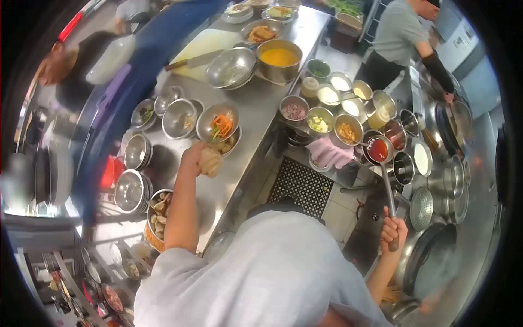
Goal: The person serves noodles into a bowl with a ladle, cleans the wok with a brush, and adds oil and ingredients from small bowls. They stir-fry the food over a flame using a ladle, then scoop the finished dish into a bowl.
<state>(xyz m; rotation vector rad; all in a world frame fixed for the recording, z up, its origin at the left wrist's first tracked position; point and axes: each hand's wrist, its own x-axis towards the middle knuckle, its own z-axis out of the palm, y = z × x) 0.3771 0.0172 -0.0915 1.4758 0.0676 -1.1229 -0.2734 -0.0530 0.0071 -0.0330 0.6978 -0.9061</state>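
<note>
My left hand (193,158) is closed on a crumpled beige cloth (210,163) over the steel counter. Just beyond it sits a steel bowl of shredded carrot and greens (220,126), partly overlapping another food bowl (229,145). My right hand (393,231), out to the right, wraps round the wooden grip of a long-handled ladle (388,188). The ladle's head lies at the red sauce (377,149) among the seasoning pots. Near my left forearm are stacked steel bowls (131,191) and a container of mushroom-like pieces (159,215).
A knife (193,60) lies on a white cutting board (210,46) beside a pot of yellow liquid (279,54). A pink cloth (331,151) hangs by the seasoning pots. A wok (430,256) stands at right. One co-worker (400,32) works at back right, another person (81,71) at left.
</note>
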